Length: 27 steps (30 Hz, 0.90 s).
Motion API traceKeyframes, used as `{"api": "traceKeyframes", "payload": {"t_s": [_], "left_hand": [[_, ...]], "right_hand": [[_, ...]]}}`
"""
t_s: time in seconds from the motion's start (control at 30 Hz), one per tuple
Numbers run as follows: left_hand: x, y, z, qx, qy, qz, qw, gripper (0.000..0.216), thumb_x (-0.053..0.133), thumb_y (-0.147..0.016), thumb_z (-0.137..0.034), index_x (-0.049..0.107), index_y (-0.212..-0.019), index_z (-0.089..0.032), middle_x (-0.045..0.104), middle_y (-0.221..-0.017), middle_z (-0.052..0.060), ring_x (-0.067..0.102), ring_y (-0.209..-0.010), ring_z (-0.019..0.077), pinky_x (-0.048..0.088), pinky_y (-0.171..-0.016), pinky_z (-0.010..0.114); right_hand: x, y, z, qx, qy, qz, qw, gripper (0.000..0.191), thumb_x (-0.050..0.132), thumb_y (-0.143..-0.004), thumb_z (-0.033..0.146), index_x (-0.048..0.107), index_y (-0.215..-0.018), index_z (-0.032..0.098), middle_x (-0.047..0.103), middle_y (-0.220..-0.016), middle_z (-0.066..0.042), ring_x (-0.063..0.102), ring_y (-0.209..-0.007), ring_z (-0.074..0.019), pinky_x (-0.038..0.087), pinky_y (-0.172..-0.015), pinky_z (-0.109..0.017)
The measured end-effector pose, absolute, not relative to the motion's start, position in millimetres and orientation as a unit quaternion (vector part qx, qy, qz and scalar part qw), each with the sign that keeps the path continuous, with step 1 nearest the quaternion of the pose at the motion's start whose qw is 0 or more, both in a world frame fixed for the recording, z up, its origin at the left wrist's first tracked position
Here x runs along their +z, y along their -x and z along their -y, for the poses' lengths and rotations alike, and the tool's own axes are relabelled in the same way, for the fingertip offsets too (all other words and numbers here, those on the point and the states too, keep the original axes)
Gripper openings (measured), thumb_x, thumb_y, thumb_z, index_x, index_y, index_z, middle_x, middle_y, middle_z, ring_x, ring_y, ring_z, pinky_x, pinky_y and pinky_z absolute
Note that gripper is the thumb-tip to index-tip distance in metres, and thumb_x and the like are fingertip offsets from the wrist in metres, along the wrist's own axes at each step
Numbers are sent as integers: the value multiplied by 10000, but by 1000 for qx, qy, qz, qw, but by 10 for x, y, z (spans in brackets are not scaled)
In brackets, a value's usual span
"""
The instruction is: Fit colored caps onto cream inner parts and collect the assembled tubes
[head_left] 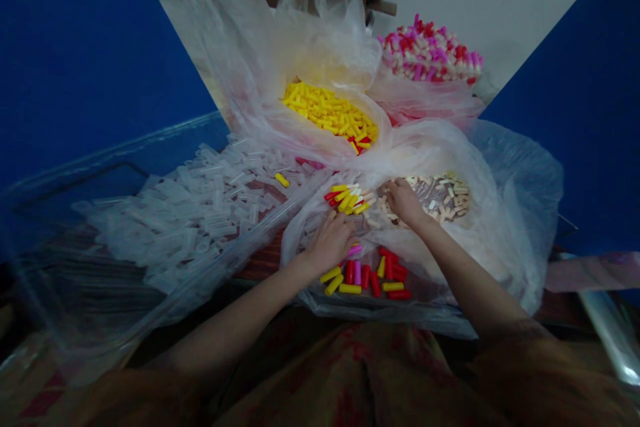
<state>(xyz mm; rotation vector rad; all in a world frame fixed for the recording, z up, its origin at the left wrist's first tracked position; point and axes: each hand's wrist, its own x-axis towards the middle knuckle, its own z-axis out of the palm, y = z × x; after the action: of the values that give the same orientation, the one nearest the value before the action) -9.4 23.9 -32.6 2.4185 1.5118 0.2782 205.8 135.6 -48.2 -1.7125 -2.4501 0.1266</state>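
Observation:
My left hand (330, 240) lies knuckles up inside a clear plastic bag (500, 227), its fingers curled over small coloured caps; what they hold is hidden. Red, yellow and pink caps (373, 277) lie just below it, and a small cluster of yellow and cream caps (350, 199) lies just above it. My right hand (405, 203) reaches into a heap of cream and beige caps (445, 197) in the same bag, fingers bent down among them.
A bag of yellow caps (330, 113) stands behind, and a bag of pink, red and white pieces (430, 53) at the back right. A large bag of clear plastic tubes (190, 213) lies to the left. Blue panels flank both sides.

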Motion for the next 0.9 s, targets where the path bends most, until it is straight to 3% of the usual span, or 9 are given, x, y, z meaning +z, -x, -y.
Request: {"api": "traceKeyframes", "payload": {"t_s": [0.13, 0.3, 0.43, 0.6, 0.73, 0.9], "left_hand": [[-434, 111, -141, 81, -844, -505, 164, 218, 584, -892, -314, 679, -1001, -151, 563, -1084, 129, 478, -1110, 279, 405, -985, 423], [-456, 104, -94, 69, -836, -513, 183, 216, 613, -876, -327, 668, -972, -142, 552, -1078, 125, 483, -1105, 276, 410, -971, 436], [-485, 77, -162, 95, -840, -509, 163, 245, 578, -898, -372, 653, -965, -149, 567, -1063, 114, 498, -1082, 267, 422, -950, 413], [-431, -45, -305, 66, -818, -565, 86, 258, 511, -929, -264, 614, -1115, -117, 584, -1136, 157, 509, -1094, 286, 432, -930, 408], [-378, -75, -334, 21, -810, -581, 81, 223, 572, -874, -194, 627, -1068, -98, 579, -1146, 181, 518, -1088, 320, 446, -903, 424], [-472, 58, -296, 59, -828, -542, 132, 157, 551, -879, -185, 646, -987, -123, 618, -1069, 148, 526, -1079, 296, 424, -943, 432]], "right_hand": [[-435, -2190, -1159, 125, 570, 776, 240, 311, 466, -869, 183, 662, -1091, 90, 586, -904, -107, 543, -771, -181, 424, -723, -289], [-421, -2256, -731, 375, 521, 648, 409, 357, 621, -781, 385, 663, -1024, 127, 600, -783, -27, 541, -640, -133, 431, -610, -271], [-360, -2260, -362, 441, 515, 562, 474, 332, 727, -714, 378, 685, -961, 161, 663, -831, -28, 575, -718, -132, 453, -659, -268], [-322, -2260, -14, 433, 528, 495, 538, 262, 749, -730, 352, 708, -930, 188, 679, -844, -27, 563, -698, -122, 480, -659, -272], [-374, -2255, 150, 448, 530, 433, 575, 230, 772, -713, 323, 728, -905, 204, 673, -890, -26, 581, -777, -132, 486, -685, -268], [-403, -2292, 252, 469, 537, 420, 561, 192, 785, -684, 318, 748, -833, 202, 665, -815, -11, 586, -754, -130, 486, -717, -280]]}}
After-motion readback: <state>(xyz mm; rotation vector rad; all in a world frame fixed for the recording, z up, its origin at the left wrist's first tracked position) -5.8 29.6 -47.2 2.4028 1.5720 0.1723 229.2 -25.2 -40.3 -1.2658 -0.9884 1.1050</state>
